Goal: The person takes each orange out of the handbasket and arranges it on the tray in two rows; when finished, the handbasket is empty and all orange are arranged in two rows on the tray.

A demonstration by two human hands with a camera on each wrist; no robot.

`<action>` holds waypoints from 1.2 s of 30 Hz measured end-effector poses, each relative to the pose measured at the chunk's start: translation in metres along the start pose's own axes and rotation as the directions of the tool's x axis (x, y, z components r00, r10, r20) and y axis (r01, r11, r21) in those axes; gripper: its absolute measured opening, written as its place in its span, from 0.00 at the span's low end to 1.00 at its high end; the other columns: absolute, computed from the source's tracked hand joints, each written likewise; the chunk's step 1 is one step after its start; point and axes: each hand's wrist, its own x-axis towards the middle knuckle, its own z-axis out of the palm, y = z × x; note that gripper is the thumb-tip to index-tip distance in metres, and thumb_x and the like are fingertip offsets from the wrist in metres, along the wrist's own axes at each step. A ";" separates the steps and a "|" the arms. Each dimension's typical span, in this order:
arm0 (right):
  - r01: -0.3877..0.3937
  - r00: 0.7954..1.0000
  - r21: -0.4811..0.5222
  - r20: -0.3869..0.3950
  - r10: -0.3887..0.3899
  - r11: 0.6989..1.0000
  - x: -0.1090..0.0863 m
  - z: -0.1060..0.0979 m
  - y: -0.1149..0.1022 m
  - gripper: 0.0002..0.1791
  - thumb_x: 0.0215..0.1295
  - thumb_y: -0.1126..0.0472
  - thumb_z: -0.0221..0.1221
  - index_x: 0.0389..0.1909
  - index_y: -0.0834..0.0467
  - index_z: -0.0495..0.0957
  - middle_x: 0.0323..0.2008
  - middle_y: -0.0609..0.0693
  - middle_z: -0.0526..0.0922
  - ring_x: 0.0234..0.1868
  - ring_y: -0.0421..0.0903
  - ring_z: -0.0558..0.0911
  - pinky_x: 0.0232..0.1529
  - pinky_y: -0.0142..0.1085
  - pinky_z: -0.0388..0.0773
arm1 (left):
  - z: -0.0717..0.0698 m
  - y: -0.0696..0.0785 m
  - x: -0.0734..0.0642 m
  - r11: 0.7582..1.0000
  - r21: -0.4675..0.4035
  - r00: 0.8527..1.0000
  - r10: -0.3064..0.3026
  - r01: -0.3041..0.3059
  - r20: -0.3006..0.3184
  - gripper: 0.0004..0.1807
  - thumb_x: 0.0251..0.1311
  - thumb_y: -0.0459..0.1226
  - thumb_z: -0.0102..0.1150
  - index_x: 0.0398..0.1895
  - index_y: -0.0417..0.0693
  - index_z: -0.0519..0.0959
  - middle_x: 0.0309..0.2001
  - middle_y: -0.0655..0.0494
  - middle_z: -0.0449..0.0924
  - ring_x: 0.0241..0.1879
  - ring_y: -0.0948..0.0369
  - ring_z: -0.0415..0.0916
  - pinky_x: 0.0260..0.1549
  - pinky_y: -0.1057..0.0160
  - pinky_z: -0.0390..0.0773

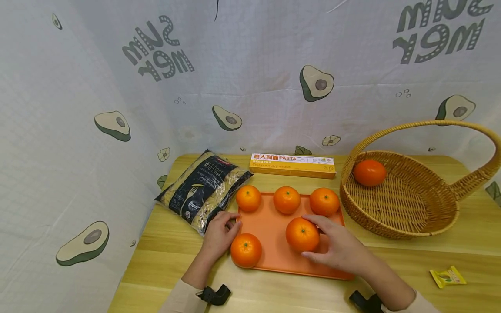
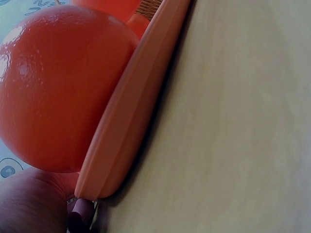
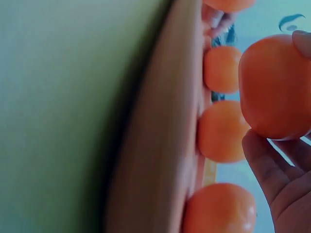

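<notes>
My right hand (image 1: 340,248) holds an orange (image 1: 302,234) between thumb and fingers, raised over the right part of an orange tray (image 1: 270,226). The right wrist view shows this orange (image 3: 274,90) up off the tray, beside a row of others. My left hand (image 1: 220,234) grips the tray's left edge, its fingers partly hidden there. Close to it, another orange (image 1: 245,250) sits in the tray's near left corner. Along the far side stand three more: a left orange (image 1: 248,198), a middle orange (image 1: 286,200) and a right orange (image 1: 324,201).
A wicker basket (image 1: 395,230) with a tall handle stands right of the tray, holding a red-orange round fruit (image 1: 369,173). Behind the tray lies a pasta box (image 1: 292,166); at left lies a pasta bag (image 1: 205,187). A small yellow packet (image 1: 448,277) is at the right.
</notes>
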 end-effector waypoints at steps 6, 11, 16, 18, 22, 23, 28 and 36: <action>-0.012 0.999 0.027 0.043 0.010 1.000 0.000 0.013 -0.006 0.45 0.45 0.49 0.81 0.65 0.48 0.72 0.60 0.40 0.79 0.57 0.39 0.81 0.54 0.38 0.83 | 0.000 -0.001 0.000 1.000 -0.010 1.000 0.012 -0.012 0.000 0.11 0.63 0.37 0.68 0.47 0.47 0.87 0.39 0.56 0.81 0.30 0.68 0.74 0.31 0.71 0.77; -0.014 0.999 0.007 0.051 0.014 1.000 0.001 0.018 -0.011 0.46 0.43 0.47 0.81 0.65 0.42 0.71 0.59 0.36 0.76 0.57 0.37 0.80 0.56 0.42 0.82 | 0.000 0.000 0.000 1.000 -0.018 1.000 0.011 -0.012 -0.009 0.10 0.63 0.37 0.69 0.47 0.48 0.87 0.38 0.56 0.81 0.30 0.67 0.75 0.31 0.71 0.77; -0.012 0.996 -0.005 0.089 0.012 1.000 0.002 0.020 -0.016 0.44 0.45 0.45 0.80 0.65 0.42 0.72 0.60 0.35 0.76 0.58 0.36 0.79 0.57 0.43 0.82 | -0.001 0.000 0.001 1.000 -0.004 1.000 0.005 -0.005 -0.002 0.10 0.63 0.37 0.69 0.47 0.48 0.87 0.38 0.56 0.80 0.30 0.68 0.74 0.31 0.71 0.77; -0.017 0.993 -0.007 0.117 0.017 1.000 0.002 0.020 -0.017 0.42 0.47 0.44 0.79 0.65 0.42 0.72 0.60 0.36 0.77 0.59 0.37 0.79 0.58 0.44 0.81 | -0.001 0.000 0.001 1.000 0.004 1.000 0.008 -0.008 0.000 0.10 0.63 0.37 0.69 0.47 0.48 0.87 0.38 0.57 0.80 0.30 0.69 0.74 0.31 0.70 0.78; -0.011 0.987 -0.013 0.160 0.013 1.000 0.003 0.020 -0.017 0.40 0.50 0.41 0.77 0.65 0.44 0.72 0.60 0.37 0.78 0.60 0.40 0.79 0.60 0.46 0.80 | -0.001 0.000 0.001 1.000 0.001 1.000 0.008 -0.008 0.002 0.10 0.63 0.37 0.69 0.47 0.48 0.87 0.38 0.57 0.80 0.30 0.69 0.73 0.31 0.71 0.77; -0.010 0.985 -0.014 0.172 0.012 1.000 0.003 0.020 -0.017 0.40 0.51 0.40 0.76 0.65 0.45 0.72 0.60 0.37 0.78 0.60 0.40 0.79 0.60 0.46 0.80 | 0.000 0.000 0.000 1.000 0.002 1.000 0.010 -0.010 0.001 0.10 0.63 0.37 0.69 0.47 0.48 0.87 0.38 0.56 0.80 0.30 0.69 0.74 0.31 0.71 0.78; -0.007 0.976 -0.016 0.218 0.011 1.000 0.002 0.021 -0.018 0.41 0.53 0.34 0.72 0.65 0.46 0.73 0.60 0.37 0.79 0.59 0.39 0.80 0.60 0.45 0.80 | 0.000 -0.001 0.000 1.000 0.001 1.000 0.014 -0.014 -0.004 0.10 0.62 0.37 0.69 0.47 0.47 0.87 0.38 0.56 0.80 0.30 0.69 0.74 0.31 0.70 0.78; -0.019 0.966 -0.016 0.257 0.022 1.000 0.004 0.020 -0.020 0.42 0.53 0.33 0.72 0.66 0.49 0.73 0.60 0.37 0.78 0.60 0.39 0.79 0.61 0.46 0.79 | 0.000 0.000 0.000 1.000 0.007 1.000 0.013 -0.013 -0.001 0.10 0.63 0.37 0.69 0.47 0.48 0.87 0.39 0.57 0.80 0.30 0.69 0.73 0.30 0.70 0.77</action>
